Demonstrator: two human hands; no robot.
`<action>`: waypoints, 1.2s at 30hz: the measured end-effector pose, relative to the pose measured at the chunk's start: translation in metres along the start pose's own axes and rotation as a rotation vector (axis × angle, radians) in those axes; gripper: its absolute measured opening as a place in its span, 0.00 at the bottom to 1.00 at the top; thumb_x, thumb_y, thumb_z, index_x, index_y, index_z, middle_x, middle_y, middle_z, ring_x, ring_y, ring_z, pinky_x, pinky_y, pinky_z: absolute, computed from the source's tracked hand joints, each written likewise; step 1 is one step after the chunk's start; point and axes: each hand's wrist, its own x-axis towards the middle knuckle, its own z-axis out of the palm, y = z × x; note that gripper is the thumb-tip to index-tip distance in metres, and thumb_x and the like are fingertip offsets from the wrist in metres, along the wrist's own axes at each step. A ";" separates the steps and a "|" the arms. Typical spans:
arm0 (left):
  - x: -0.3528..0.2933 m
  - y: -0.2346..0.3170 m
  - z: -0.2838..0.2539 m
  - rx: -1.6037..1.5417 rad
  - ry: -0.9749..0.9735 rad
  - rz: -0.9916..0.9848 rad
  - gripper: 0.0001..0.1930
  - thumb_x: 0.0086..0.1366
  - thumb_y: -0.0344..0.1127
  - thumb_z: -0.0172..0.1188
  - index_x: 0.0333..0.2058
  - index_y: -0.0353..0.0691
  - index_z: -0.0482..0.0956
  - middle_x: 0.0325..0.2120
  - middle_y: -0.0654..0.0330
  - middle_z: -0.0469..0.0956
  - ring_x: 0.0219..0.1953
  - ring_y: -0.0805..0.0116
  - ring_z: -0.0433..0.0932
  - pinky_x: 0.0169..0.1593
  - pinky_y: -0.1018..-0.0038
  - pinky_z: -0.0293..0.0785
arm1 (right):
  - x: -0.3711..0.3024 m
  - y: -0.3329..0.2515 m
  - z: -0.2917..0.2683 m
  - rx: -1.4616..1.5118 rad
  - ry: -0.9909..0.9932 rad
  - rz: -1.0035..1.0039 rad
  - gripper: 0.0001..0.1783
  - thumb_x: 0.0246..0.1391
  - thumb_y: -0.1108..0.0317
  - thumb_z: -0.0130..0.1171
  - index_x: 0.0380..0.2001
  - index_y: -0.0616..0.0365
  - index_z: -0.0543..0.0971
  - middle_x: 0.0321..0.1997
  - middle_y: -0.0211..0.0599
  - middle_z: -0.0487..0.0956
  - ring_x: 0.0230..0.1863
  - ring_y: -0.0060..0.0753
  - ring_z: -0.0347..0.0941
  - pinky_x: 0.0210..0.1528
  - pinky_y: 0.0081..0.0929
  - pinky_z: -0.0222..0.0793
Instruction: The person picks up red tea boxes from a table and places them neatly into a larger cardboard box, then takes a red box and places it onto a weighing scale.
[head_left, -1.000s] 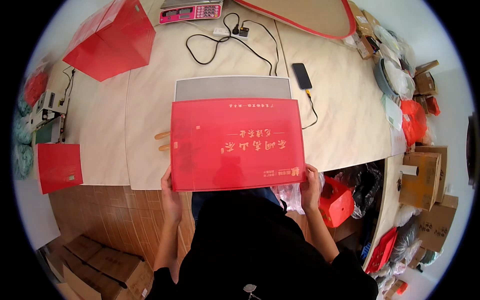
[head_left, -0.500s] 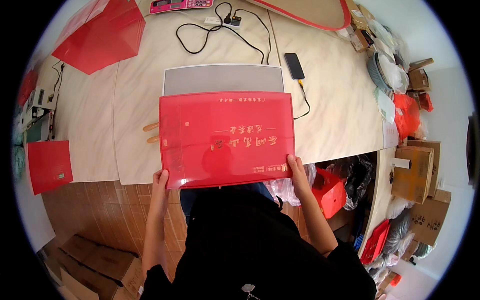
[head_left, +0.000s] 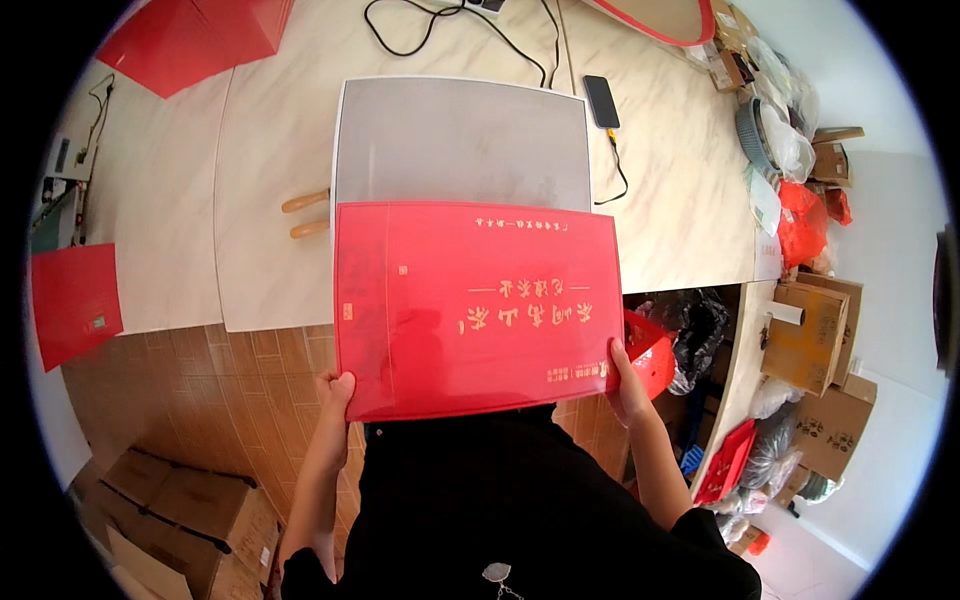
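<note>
Between my two hands is a flat, glossy red packaging panel [head_left: 440,340] with gold lettering that reads upside down from here and a crease near its left side. My left hand [head_left: 337,393] pinches its near left corner, thumb on top. At the near right corner my right hand [head_left: 625,385] grips it the same way; the fingers underneath are hidden. The panel reaches past the table's near edge and covers the near part of a grey, white-rimmed board [head_left: 460,140]. Two wooden handles [head_left: 305,202] stick out left of the board.
A dark phone [head_left: 601,102] on a cable lies right of the board, with a black cord [head_left: 420,50] farther back. More red pieces [head_left: 80,300] are at the left. Cardboard boxes [head_left: 810,335] and bags crowd the right; a large carton [head_left: 180,510] stands on the floor lower left.
The red panel and both hands have drawn nearer to my body, uncovering more of the grey board. The view has shifted nearer too. Both hands keep hold.
</note>
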 end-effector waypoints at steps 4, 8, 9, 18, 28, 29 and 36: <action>-0.002 -0.011 -0.005 -0.025 -0.031 0.020 0.32 0.61 0.59 0.54 0.49 0.39 0.55 0.47 0.55 0.61 0.52 0.69 0.62 0.58 0.69 0.58 | 0.000 0.009 -0.012 -0.047 0.025 0.041 0.35 0.61 0.43 0.44 0.61 0.57 0.61 0.59 0.36 0.69 0.59 0.30 0.66 0.60 0.33 0.60; 0.029 -0.020 -0.012 -0.060 -0.044 0.074 0.32 0.62 0.59 0.54 0.49 0.39 0.55 0.47 0.55 0.62 0.52 0.69 0.63 0.58 0.70 0.59 | 0.030 0.022 -0.009 -0.004 -0.057 -0.034 0.35 0.61 0.43 0.44 0.62 0.58 0.60 0.59 0.37 0.70 0.58 0.30 0.67 0.59 0.32 0.61; 0.036 -0.019 -0.014 -0.068 -0.062 0.087 0.32 0.62 0.59 0.54 0.49 0.39 0.55 0.46 0.55 0.62 0.52 0.69 0.63 0.58 0.71 0.59 | 0.038 0.025 -0.007 0.014 -0.076 -0.030 0.35 0.61 0.43 0.44 0.62 0.58 0.60 0.59 0.37 0.70 0.58 0.30 0.67 0.59 0.32 0.61; 0.083 0.004 -0.005 -0.076 -0.169 0.163 0.34 0.62 0.62 0.52 0.50 0.38 0.54 0.47 0.54 0.63 0.51 0.66 0.66 0.54 0.67 0.65 | 0.092 -0.003 0.015 0.047 -0.160 -0.159 0.38 0.59 0.42 0.47 0.61 0.63 0.61 0.60 0.39 0.68 0.59 0.31 0.65 0.63 0.30 0.55; 0.069 -0.042 -0.041 0.088 -0.105 0.154 0.39 0.59 0.68 0.49 0.56 0.43 0.56 0.48 0.59 0.67 0.49 0.68 0.68 0.49 0.68 0.68 | 0.045 0.047 0.005 0.036 -0.076 -0.185 0.38 0.59 0.42 0.47 0.59 0.66 0.64 0.60 0.40 0.67 0.60 0.32 0.62 0.65 0.28 0.50; 0.076 -0.039 -0.041 0.103 -0.136 0.157 0.39 0.59 0.68 0.49 0.56 0.42 0.56 0.50 0.58 0.67 0.52 0.67 0.67 0.53 0.66 0.67 | 0.050 0.044 0.006 0.026 -0.097 -0.182 0.37 0.59 0.42 0.46 0.59 0.64 0.64 0.60 0.39 0.68 0.59 0.31 0.64 0.64 0.28 0.52; 0.075 -0.018 -0.029 -0.060 -0.342 0.225 0.43 0.58 0.58 0.59 0.63 0.37 0.54 0.60 0.59 0.60 0.62 0.66 0.59 0.64 0.68 0.54 | 0.066 0.015 0.024 0.132 -0.171 -0.288 0.32 0.61 0.51 0.50 0.58 0.67 0.64 0.58 0.38 0.70 0.58 0.28 0.65 0.62 0.27 0.56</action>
